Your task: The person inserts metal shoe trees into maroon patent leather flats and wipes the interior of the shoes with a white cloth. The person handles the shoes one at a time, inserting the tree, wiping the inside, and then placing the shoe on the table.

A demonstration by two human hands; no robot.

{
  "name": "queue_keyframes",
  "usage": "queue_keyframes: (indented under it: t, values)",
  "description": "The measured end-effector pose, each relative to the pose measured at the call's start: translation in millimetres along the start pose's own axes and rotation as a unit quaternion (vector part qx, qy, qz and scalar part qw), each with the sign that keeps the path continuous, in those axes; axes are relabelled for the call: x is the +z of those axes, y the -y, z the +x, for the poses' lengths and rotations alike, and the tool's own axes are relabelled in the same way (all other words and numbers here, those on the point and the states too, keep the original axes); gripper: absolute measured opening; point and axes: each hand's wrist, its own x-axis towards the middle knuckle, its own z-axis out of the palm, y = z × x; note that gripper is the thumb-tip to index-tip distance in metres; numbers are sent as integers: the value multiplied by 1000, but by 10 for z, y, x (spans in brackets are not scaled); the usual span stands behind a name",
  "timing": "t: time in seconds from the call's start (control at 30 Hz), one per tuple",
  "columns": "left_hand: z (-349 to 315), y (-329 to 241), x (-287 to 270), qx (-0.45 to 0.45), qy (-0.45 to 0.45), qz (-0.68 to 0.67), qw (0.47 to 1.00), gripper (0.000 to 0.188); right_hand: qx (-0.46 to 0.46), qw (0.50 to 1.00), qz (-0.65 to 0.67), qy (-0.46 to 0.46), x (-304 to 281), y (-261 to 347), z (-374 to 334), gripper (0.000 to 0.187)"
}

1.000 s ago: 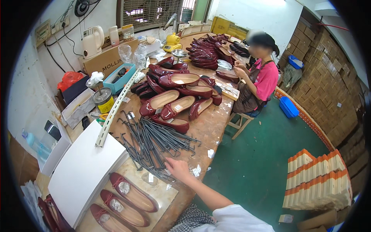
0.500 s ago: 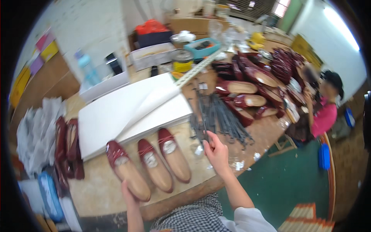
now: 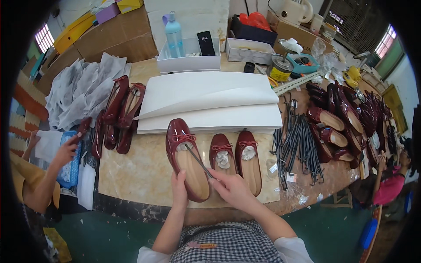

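A glossy burgundy ballet flat [image 3: 179,136] with a thin bow is tilted up at the table's front edge. My left hand [image 3: 179,189] grips its left side near the heel. Between the closed fingers of my right hand [image 3: 232,187] is a thin dark shoe stick [image 3: 198,160]. It slants over the beige insole, its far end at the crumpled paper in the toe. Just right of it lie two more burgundy flats, a middle one [image 3: 220,151] and a right one [image 3: 248,160], both with paper in their toes.
White paper sheets [image 3: 206,96] lie stacked behind. A bundle of dark shoe sticks [image 3: 302,147] and heaped burgundy shoes [image 3: 335,120] fill the right. More flats [image 3: 117,103] and grey tissue [image 3: 83,92] are at left. A co-worker's hand [image 3: 66,153] holds a shoe at far left.
My right hand has come left from the stick bundle with a shoe stick, now inside the left flat. My left hand has raised that flat. The view has turned left.
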Motion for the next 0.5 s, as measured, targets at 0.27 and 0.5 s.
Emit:
queue_keyframes:
  t: [0.27, 0.5]
  values:
    - [45, 226, -185, 45, -10, 161, 986, 38, -81, 992, -57, -79, 216, -119, 141, 38]
    - [33, 475, 12, 31, 28, 148, 988, 50, -79, 969, -202, -118, 783, -425, 192, 54]
